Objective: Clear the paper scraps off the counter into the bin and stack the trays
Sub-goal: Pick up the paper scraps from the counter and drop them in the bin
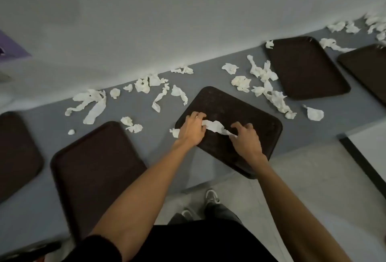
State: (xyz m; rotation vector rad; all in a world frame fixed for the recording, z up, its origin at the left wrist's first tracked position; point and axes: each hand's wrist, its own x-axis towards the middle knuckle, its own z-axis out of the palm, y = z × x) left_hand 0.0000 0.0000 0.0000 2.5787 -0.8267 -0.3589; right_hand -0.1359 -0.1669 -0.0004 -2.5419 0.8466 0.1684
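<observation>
Tabletop (208,77): grey, stretching away on both sides of the grips.
Middle tray (250,113): brown, lying skewed directly under both grips, near corner poking past the tabletop edge.
Near-left tray (94,174), far-left tray (16,153): both left of the left grip.
Right tray (307,67), far-right tray (367,69): beyond the right grip, out to its right.
Paper scraps (242,83): white, crumpled, strewn beyond both grips.
Left grip (192,130): fingers curled, clutching one end of the paper strip.
Right grip (246,138): fingers clawed down onto the other end.
Paper strip (215,127): stretched between the two grips, over the middle tray.
Small scrap (174,132): just left of the left grip.
</observation>
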